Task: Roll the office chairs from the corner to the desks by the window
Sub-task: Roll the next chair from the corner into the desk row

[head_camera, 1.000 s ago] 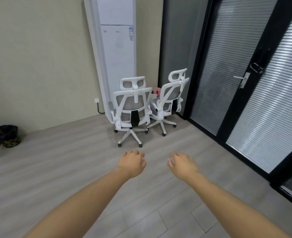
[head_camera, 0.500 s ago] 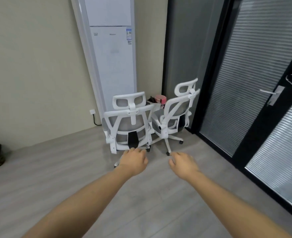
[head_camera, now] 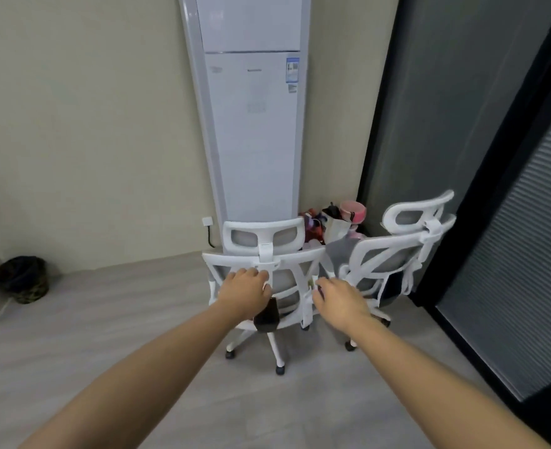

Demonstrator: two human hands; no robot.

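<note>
A grey wood-grain plank floor [head_camera: 89,335] is stretching open to the left and toward the camera. A tall white floor-standing air conditioner [head_camera: 251,124] is standing against the beige wall, filling the corner beside a dark-framed glass partition with horizontal blinds [head_camera: 510,254] running along the right edge. Just in front of the air conditioner, the nearer white-framed office chair with grey mesh back [head_camera: 267,251] is sitting with its back to the camera, castors on the floor. A second matching white office chair [head_camera: 407,251] is standing just to its right, close to the partition. A round dark waste bin [head_camera: 19,278] is resting at the far left wall. Both bare arms are reaching forward: the left hand [head_camera: 243,291] is curling loosely over the nearer chair's backrest frame, and the right hand [head_camera: 340,298] is touching its right edge; whether either is gripping, I cannot tell.
</note>
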